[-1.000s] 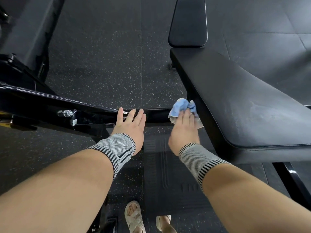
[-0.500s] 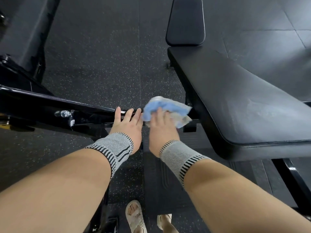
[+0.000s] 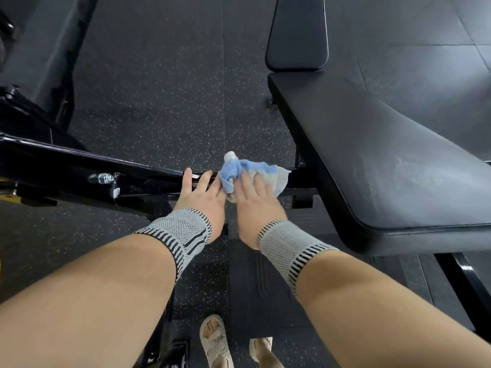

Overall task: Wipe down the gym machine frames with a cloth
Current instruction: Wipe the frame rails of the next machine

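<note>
Two sandalled feet (image 3: 215, 338) nearest, on speckled rubber floor (image 3: 159, 102). Two forearms, one striped wrist sleeve (image 3: 183, 232) each. Left hand (image 3: 200, 192): fingers straight, resting on the black frame bar (image 3: 79, 166), holding nothing. Right hand (image 3: 252, 197): fingers flat, pressing one blue cloth (image 3: 249, 171) onto the same bar, just beside the left fingertips. Judgement: cloth light, soft, bunches readily; best held under a spread palm, loose end tucked. Bar rigid, glossy, likely slick; one bolt (image 3: 102, 178) could snag fabric. Beyond, right: one padded bench (image 3: 385, 160), one smaller pad (image 3: 296, 33) farther off.
</note>
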`<state>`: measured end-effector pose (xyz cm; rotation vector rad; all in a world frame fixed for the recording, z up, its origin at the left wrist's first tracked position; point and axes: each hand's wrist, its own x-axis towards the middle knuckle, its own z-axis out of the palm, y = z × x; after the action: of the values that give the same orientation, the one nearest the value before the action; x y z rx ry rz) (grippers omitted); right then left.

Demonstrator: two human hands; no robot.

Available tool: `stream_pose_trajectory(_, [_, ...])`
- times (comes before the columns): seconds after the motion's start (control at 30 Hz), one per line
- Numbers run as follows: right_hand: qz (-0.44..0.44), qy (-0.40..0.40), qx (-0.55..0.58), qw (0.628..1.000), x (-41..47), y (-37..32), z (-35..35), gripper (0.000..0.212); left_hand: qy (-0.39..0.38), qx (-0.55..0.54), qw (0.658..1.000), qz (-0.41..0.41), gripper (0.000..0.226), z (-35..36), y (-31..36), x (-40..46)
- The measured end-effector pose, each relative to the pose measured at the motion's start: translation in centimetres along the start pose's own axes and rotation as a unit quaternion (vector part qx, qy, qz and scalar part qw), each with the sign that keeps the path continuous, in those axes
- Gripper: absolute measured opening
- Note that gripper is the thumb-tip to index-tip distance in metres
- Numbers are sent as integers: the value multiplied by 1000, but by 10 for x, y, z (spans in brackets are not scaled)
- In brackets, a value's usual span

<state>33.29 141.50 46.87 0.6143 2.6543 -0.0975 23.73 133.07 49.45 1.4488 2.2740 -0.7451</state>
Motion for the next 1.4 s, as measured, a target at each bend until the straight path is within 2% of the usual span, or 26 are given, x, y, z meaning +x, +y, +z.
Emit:
stream_pose_trajectory(0.07, [73, -5, -26, 997, -10, 26, 11, 84, -3, 8, 1000, -3, 80, 2, 1, 1])
stream_pose_trajectory(0.13, [174, -28, 30, 984, -18, 39, 12, 84, -4, 16, 1000, -6, 79, 4, 1, 1])
stream_pose_trajectory(0.17, [189, -43, 54, 980, -17, 36, 9, 86, -2, 13, 1000, -5, 78, 4, 1, 1])
stream_pose_trajectory(0.2, [171, -39, 53, 983, -14, 27, 4, 87, 3, 10, 1000, -3, 77, 5, 1, 1])
stream_pose_trajectory(0.33, [7, -1, 35, 999, 2, -15, -4, 89, 13, -19, 1000, 0, 78, 1, 1, -1])
stream_pose_trajectory(0.4, [8, 1, 12, 1000, 1, -3, 1, 88, 12, -15, 1000, -3, 79, 0, 1, -1])
stream_pose_trajectory(0.5, [69, 16, 18, 997, -12, 28, 12, 75, 2, 0, 1000, -8, 79, 0, 2, 0])
stream_pose_trajectory(0.57, [93, 61, 55, 992, -9, 36, 11, 58, 6, -4, 1000, -7, 75, -3, 3, -1])
stream_pose_trajectory(0.67, [96, 124, 123, 980, 7, 28, -3, 27, 60, -17, 998, -3, 67, 3, 8, -12])
stream_pose_trajectory(0.73, [79, 126, 157, 976, 13, 17, -8, 19, 76, -32, 997, -1, 67, 21, 13, -25])
stream_pose_trajectory(0.87, [-40, 125, 239, 962, 2, -32, 2, 11, 26, -89, 993, -70, 71, 62, -3, -53])
stream_pose_trajectory(1.0, [-124, 155, 249, 948, 13, -93, -2, 14, 11, -150, 975, -161, 75, 77, -41, -70])
stream_pose_trajectory(1.1, [-189, 144, 196, 951, 38, -133, -18, 36, 5, -197, 959, -204, 76, 86, -62, -75])
stream_pose_trajectory(1.2, [-152, 65, 161, 973, 53, -152, -23, 50, 26, -220, 953, -206, 78, 93, -68, -74])
stream_pose_trajectory(1.4, [-109, 65, 78, 989, 58, -161, -20, 60, 50, -250, 947, -194, 81, 102, -71, -77])
